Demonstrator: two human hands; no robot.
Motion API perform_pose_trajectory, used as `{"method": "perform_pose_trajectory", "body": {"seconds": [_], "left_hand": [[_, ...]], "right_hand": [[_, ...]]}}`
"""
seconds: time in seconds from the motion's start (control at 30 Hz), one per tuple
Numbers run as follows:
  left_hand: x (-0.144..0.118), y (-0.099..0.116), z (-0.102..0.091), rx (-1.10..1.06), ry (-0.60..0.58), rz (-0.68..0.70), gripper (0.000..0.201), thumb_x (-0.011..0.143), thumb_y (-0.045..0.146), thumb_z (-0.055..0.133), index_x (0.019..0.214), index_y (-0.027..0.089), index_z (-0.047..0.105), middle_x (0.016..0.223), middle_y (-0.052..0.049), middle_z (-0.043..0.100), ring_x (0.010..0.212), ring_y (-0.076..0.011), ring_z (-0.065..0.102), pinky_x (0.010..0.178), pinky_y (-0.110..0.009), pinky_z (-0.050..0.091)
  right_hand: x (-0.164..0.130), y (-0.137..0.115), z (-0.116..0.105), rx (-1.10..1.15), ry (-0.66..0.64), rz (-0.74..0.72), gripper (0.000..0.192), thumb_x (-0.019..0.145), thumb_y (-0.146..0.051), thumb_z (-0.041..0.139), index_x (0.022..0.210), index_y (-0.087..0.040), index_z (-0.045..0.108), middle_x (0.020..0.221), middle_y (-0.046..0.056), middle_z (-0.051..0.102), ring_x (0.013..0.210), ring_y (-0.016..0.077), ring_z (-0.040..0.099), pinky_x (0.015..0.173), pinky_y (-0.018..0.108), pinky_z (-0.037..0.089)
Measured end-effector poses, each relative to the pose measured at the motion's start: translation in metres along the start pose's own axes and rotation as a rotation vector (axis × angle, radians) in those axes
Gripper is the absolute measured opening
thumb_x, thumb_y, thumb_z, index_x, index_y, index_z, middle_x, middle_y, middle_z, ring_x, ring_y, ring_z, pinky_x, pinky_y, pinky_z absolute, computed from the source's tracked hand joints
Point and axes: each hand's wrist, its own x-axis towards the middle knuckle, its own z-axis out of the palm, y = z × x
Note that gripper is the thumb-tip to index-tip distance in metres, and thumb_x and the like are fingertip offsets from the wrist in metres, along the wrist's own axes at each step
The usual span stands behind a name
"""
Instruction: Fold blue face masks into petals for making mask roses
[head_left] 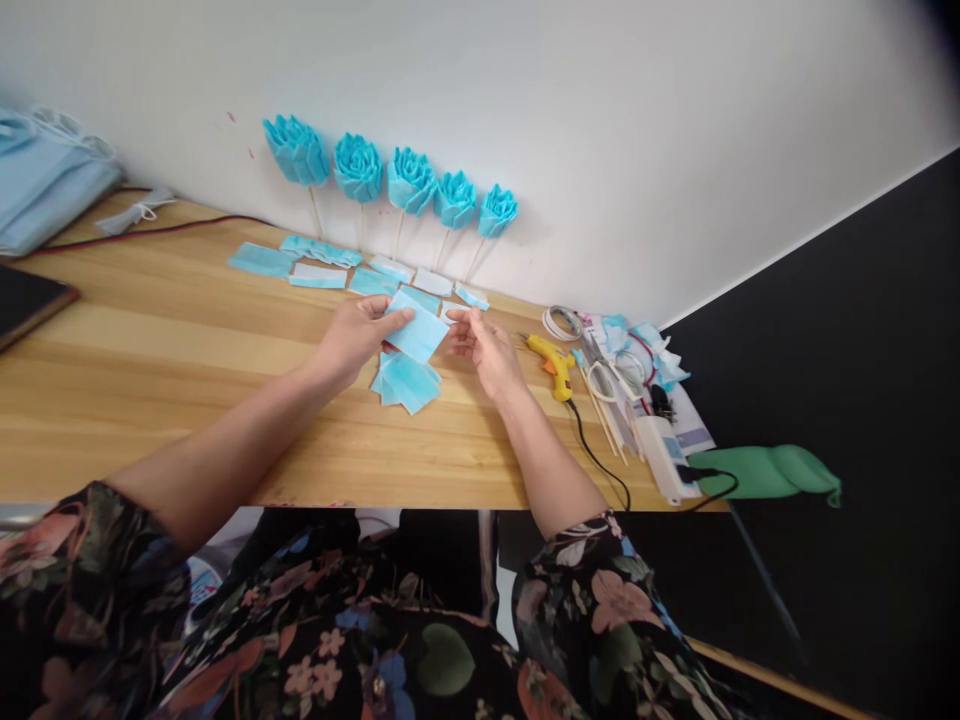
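Light wooden bench, grain running left to right, set against a white wall. At mid-bench, a small stack of blue squares. Behind it, a row of flat blue and white strips along the wall edge. Near the right end, a yellow glue gun with black cord, beside scissors, thin sticks, a coil of white elastic and blue scraps. At the left edge, a dark tablet, a red cable and a pile of pale blue masks.

left hand pinching, right hand half-curled, forearms extended
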Motion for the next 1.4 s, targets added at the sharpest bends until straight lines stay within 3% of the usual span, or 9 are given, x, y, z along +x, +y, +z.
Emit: {"method": "perform_pose_trajectory", "body": {"seconds": [0.13,0.23,0.4,0.73,1.03,1.17,1.4], "left_hand": [[-0.002,-0.003,0.003,0.054,-0.025,-0.007,0.021,0.072,0.035,0.076,0.078,0.017,0.068,0.069,-0.001,0.067,0.057,-0.0120,0.056,0.053,-0.022,0.046],[-0.005,-0.004,0.005,0.115,-0.070,0.014,0.019,0.072,0.035,0.075,0.078,0.018,0.069,0.066,-0.001,0.067,0.057,-0.0132,0.056,0.052,-0.023,0.045],[-0.004,-0.006,0.006,0.168,-0.122,0.030,0.015,0.073,0.034,0.073,0.076,0.019,0.070,0.063,0.000,0.066,0.054,-0.0129,0.056,0.052,-0.024,0.045],[-0.002,-0.006,0.003,0.255,-0.078,0.016,0.017,0.079,0.032,0.071,0.069,0.018,0.065,0.056,0.001,0.061,0.050,-0.0102,0.051,0.050,-0.022,0.038],[-0.001,-0.002,0.004,0.210,-0.044,0.024,0.014,0.079,0.028,0.070,0.069,0.019,0.066,0.054,0.002,0.059,0.048,-0.0106,0.050,0.049,-0.023,0.038],[-0.002,-0.002,0.004,0.241,-0.022,0.081,0.016,0.080,0.028,0.067,0.068,0.019,0.065,0.058,0.002,0.060,0.052,-0.0104,0.050,0.052,-0.023,0.039],[-0.005,-0.002,0.005,0.254,0.038,0.284,0.017,0.078,0.036,0.070,0.076,0.019,0.067,0.072,-0.001,0.065,0.066,-0.0140,0.055,0.061,-0.026,0.042]], "right_hand": [[-0.005,-0.002,0.007,-0.077,-0.064,-0.055,0.049,0.074,-0.068,0.070,0.094,-0.023,0.075,0.094,0.003,0.072,0.082,0.0143,0.062,0.072,0.026,0.051],[-0.009,-0.003,0.012,-0.155,-0.094,-0.114,0.038,0.074,-0.057,0.075,0.087,-0.022,0.073,0.087,0.001,0.070,0.081,0.0146,0.060,0.074,0.027,0.049],[-0.008,-0.003,0.011,-0.265,-0.028,-0.196,0.027,0.079,-0.048,0.068,0.078,-0.020,0.066,0.072,-0.002,0.059,0.069,0.0123,0.050,0.066,0.026,0.041],[-0.003,-0.004,0.004,-0.229,0.044,-0.210,0.024,0.078,-0.043,0.068,0.076,-0.020,0.062,0.073,-0.002,0.056,0.071,0.0123,0.048,0.070,0.026,0.041],[0.010,-0.029,-0.036,-0.223,0.168,-0.234,0.030,0.070,-0.050,0.073,0.076,-0.021,0.065,0.071,-0.002,0.058,0.071,0.0131,0.049,0.069,0.027,0.043],[0.006,-0.038,-0.039,-0.279,0.078,-0.207,0.031,0.070,-0.051,0.075,0.076,-0.021,0.067,0.070,-0.002,0.060,0.070,0.0135,0.050,0.068,0.027,0.044],[-0.006,-0.039,-0.011,-0.317,-0.086,-0.213,0.031,0.076,-0.051,0.074,0.077,-0.021,0.068,0.075,-0.001,0.062,0.072,0.0133,0.052,0.070,0.028,0.043]]}}
